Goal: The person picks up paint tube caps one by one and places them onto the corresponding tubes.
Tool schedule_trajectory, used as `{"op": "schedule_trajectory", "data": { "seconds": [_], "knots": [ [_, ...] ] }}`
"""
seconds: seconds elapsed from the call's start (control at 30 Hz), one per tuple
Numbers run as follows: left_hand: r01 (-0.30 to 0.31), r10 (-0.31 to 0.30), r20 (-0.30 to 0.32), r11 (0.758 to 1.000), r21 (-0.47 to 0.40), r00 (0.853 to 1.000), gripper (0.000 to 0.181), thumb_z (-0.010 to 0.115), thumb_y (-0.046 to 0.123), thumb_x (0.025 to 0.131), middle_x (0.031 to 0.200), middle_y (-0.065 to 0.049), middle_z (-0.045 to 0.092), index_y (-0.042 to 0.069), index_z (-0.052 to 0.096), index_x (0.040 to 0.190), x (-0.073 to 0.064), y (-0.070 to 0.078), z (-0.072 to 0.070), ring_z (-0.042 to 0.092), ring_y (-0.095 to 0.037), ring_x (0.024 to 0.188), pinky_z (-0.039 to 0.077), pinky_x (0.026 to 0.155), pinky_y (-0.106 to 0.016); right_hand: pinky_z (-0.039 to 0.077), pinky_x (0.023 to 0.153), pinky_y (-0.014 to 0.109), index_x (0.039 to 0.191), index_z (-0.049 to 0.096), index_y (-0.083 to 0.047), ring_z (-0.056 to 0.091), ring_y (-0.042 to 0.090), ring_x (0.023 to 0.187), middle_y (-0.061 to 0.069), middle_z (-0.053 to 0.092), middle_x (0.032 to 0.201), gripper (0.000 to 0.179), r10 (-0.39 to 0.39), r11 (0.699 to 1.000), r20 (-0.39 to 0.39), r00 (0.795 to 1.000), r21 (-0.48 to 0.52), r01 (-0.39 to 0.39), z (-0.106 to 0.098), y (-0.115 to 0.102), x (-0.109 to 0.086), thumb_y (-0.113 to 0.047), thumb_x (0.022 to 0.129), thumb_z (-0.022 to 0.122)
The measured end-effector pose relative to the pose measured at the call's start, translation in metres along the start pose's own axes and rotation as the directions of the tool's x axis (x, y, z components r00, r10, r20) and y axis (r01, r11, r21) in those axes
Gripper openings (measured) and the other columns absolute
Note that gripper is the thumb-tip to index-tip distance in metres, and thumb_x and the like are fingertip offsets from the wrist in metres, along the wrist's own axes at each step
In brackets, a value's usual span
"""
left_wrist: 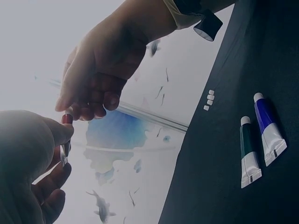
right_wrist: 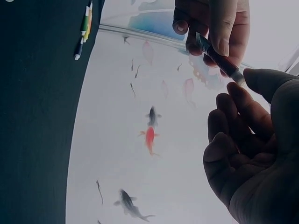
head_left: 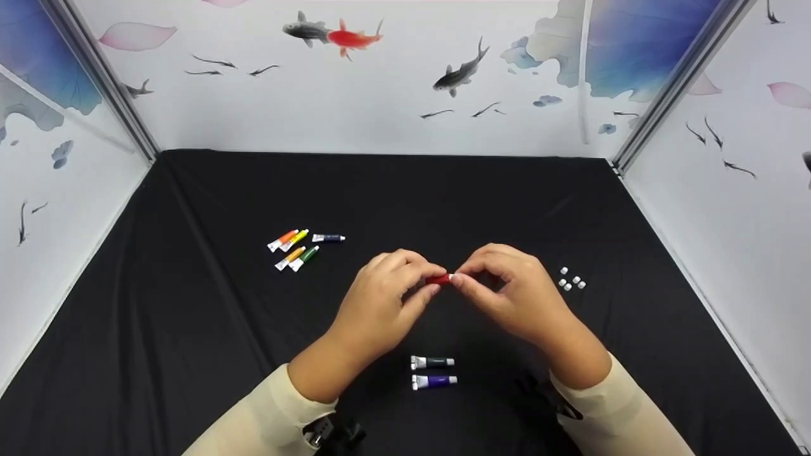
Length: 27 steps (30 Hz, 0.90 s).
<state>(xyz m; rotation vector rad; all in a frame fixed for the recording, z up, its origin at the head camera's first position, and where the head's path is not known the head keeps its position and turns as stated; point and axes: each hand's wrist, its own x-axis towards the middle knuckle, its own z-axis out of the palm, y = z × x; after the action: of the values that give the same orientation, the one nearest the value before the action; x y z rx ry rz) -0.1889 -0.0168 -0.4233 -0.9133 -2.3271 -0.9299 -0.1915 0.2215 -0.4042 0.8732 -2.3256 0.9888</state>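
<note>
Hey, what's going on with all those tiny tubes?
A person is busy with little paint tubes. The left hand holds a red paint tube while the right hand pinches its white end. A dark green tube and a purple tube lie nearer the person. Five more tubes lie off to the left, and five small white caps sit on the right.

From here, a white wall [head_left: 374, 123] painted with fish [head_left: 459, 76] stands at twelve o'clock, metal posts [head_left: 106, 82] at ten and two.

No readable text, brand or number, any print on the paint tubes [left_wrist: 269, 125] too small
</note>
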Motion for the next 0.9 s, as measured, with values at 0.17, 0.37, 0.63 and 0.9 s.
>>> {"op": "schedule_trajectory", "data": {
  "seconds": [0.17,0.37,0.63,0.9],
  "knots": [
    [0.001,-0.001,-0.018,1.0,-0.003,1.0,0.017,0.076,0.027,0.101,0.108,0.006,0.075,0.022,0.081,0.117,0.0001,0.0005,-0.0001,0.068,-0.015,0.098,0.055,0.089,-0.034,0.053,0.071,0.016,0.105,0.08,-0.018,0.065,0.006,0.081,-0.008,0.075,0.096,0.015,0.008,1.0,0.013,1.0,0.009,-0.008,-0.0012,0.0006,-0.0002,-0.02,0.092,0.085],
    [0.003,-0.003,-0.018,1.0,-0.003,1.0,0.017,0.077,0.027,0.1,0.108,0.007,0.075,0.022,0.081,0.116,-0.0002,0.0006,-0.0001,0.068,-0.015,0.098,0.055,0.088,-0.034,0.057,0.071,0.023,0.113,0.079,-0.015,0.066,0.014,0.086,-0.002,0.075,0.104,0.027,-0.054,0.998,0.03,0.998,0.043,0.053,-0.0025,-0.0001,-0.0004,-0.013,0.087,0.087],
    [0.019,-0.019,-0.002,1.0,-0.004,1.0,0.017,0.076,0.028,0.101,0.11,0.008,0.075,0.024,0.081,0.117,-0.0006,0.0002,-0.0002,0.067,-0.014,0.099,0.054,0.088,-0.034,0.054,0.075,0.015,0.111,0.08,-0.016,0.065,0.013,0.088,-0.003,0.074,0.105,0.029,-0.073,0.996,0.038,0.997,0.06,0.071,-0.0021,-0.0008,0.0004,-0.007,0.085,0.089],
    [0.006,-0.006,-0.009,1.0,-0.006,1.0,0.017,0.077,0.027,0.101,0.109,0.008,0.075,0.023,0.081,0.117,0.0001,-0.0004,0.0008,0.068,-0.015,0.098,0.055,0.088,-0.034,0.053,0.075,0.013,0.107,0.08,-0.014,0.065,0.015,0.088,0.0,0.074,0.103,0.03,-0.117,0.991,0.019,0.993,0.061,0.115,-0.0023,-0.0003,0.0005,0.0,0.082,0.089]
  ]
}}
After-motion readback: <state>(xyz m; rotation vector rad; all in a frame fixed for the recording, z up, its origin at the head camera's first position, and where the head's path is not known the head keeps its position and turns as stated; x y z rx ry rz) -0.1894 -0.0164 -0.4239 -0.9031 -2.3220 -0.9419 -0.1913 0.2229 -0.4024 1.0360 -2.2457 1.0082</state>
